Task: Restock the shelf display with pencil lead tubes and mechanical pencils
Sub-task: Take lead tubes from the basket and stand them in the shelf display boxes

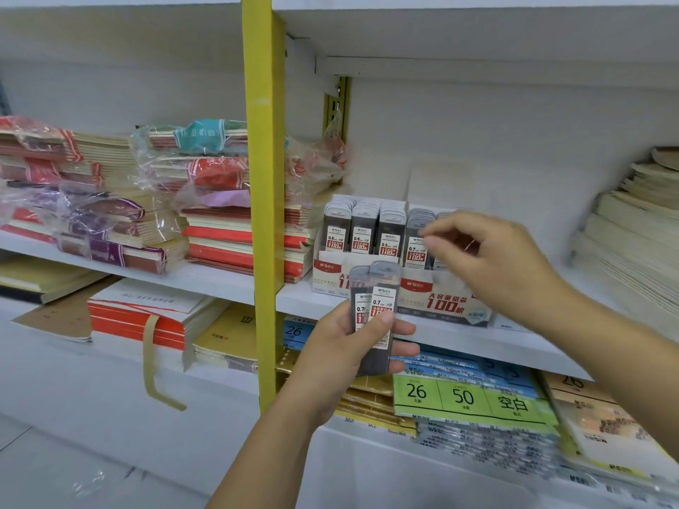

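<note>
**Lead tubes head for shelf display**

A person's left hand point(341, 347) holds at least two 0.7 HB lead tubes point(380, 306) just right of the yellow shelf upright point(262, 214). The thumb lies across their labels and the grip is clamped on them. Farther right of the upright, the right hand point(488, 251) reaches with curled fingers to the 0.7 display box point(441, 295). Motion blur hides whether its grip holds a tube or nothing.

That cardboard box stands on the white shelf point(220, 284) and holds upright boxed 0.7 tubes point(417, 236), its far side hidden by the hand. Between it and the upright, a matching 0.5 display box point(330, 266) is packed with three rows of 0.5 HB tubes point(362, 233). No mechanical pencils are in view.

The likely risks are these. The held tubes sit fanned under one thumb and could slide loose. The two boxes look alike, so a 0.7 tube could land among the 0.5s. A careless reach could tip the standing rows.
</note>
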